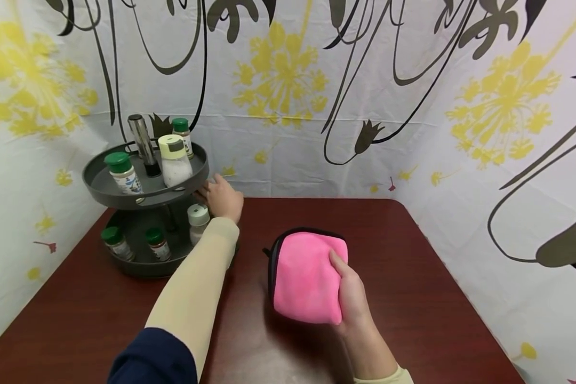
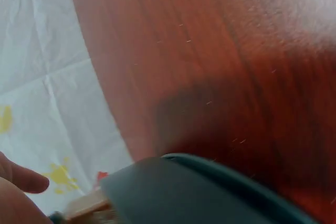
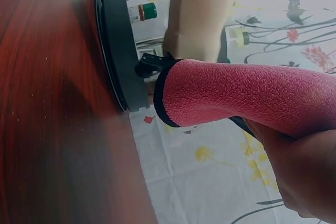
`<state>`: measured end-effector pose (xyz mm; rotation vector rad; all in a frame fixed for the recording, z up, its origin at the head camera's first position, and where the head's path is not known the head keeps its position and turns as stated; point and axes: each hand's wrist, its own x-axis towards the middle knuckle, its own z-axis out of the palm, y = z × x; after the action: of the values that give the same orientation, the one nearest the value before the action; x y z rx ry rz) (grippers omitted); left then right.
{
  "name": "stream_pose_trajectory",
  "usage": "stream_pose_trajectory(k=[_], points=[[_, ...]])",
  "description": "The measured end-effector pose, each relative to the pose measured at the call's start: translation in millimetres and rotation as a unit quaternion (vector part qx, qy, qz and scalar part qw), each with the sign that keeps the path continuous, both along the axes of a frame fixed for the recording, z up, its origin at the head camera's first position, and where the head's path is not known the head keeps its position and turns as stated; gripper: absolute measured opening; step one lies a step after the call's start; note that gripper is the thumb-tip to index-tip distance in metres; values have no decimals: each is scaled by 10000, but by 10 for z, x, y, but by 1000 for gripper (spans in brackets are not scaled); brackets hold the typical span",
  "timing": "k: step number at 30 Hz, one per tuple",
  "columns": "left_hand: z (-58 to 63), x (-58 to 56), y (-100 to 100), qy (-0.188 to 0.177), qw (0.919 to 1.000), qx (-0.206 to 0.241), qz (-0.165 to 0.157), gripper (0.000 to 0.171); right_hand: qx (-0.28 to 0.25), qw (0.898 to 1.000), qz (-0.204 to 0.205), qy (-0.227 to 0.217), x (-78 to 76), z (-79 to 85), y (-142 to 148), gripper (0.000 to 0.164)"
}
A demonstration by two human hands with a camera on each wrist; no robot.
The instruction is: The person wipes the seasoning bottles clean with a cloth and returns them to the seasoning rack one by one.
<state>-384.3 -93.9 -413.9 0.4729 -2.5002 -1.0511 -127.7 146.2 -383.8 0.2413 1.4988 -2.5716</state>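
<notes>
My right hand (image 1: 357, 304) grips a soft pink pouch-like item (image 1: 307, 277) by its right side, thumb across the front. It has black edging and a small black tab on its left; its fuzzy pink surface (image 3: 236, 95) fills the middle of the right wrist view. My left hand (image 1: 224, 198) reaches to the right side of a dark grey two-tier turntable (image 1: 149, 200). Its fingertips go behind the upper tray's rim, so their grip is hidden. One finger (image 2: 26, 178) shows at the lower left of the left wrist view, near the tray's dark wall (image 2: 157, 187).
On the upper tier stand a green-capped jar (image 1: 124, 173), a silver-and-black cylinder (image 1: 143, 144), a yellow-capped shaker (image 1: 174, 162) and another green-capped jar (image 1: 182, 133). Below are several more jars (image 1: 158, 245). A patterned cloth (image 1: 278, 149) hangs behind the reddish-brown table (image 1: 365, 224).
</notes>
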Motion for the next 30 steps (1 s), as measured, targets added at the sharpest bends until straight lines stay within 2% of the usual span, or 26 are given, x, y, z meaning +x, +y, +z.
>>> stream_pose_trajectory(k=[4, 8, 12, 15, 19, 23, 27, 30], points=[[132, 24, 109, 330, 9959, -725, -429, 55, -8, 10000, 42, 11, 1, -12, -23, 30], [290, 79, 191, 455, 9845, -1272, -1114, 30, 18, 10000, 34, -4, -17, -10, -29, 31], [553, 225, 290, 365, 9660, -1409, -2136, 20, 130, 9999, -56, -45, -69, 23, 1, 30], [781, 415, 364, 497, 9495, -1472, -2726, 20, 206, 9997, -60, -72, -147, 62, 23, 29], [1029, 748, 398, 886, 9357, -1376, -3125, 29, 294, 9985, 404, -237, -271, 93, 16, 31], [1204, 1071, 334, 1283, 9338, -799, -3242, 35, 305, 9917, 1168, -431, -382, 75, -48, 34], [1259, 1308, 254, 1444, 9324, -469, -3280, 33, 118, 9823, 1732, -698, -435, -12, -195, 32], [1235, 1411, 234, 1457, 9276, -423, -3413, 28, 24, 9753, 2009, -920, -423, -117, -323, 26]])
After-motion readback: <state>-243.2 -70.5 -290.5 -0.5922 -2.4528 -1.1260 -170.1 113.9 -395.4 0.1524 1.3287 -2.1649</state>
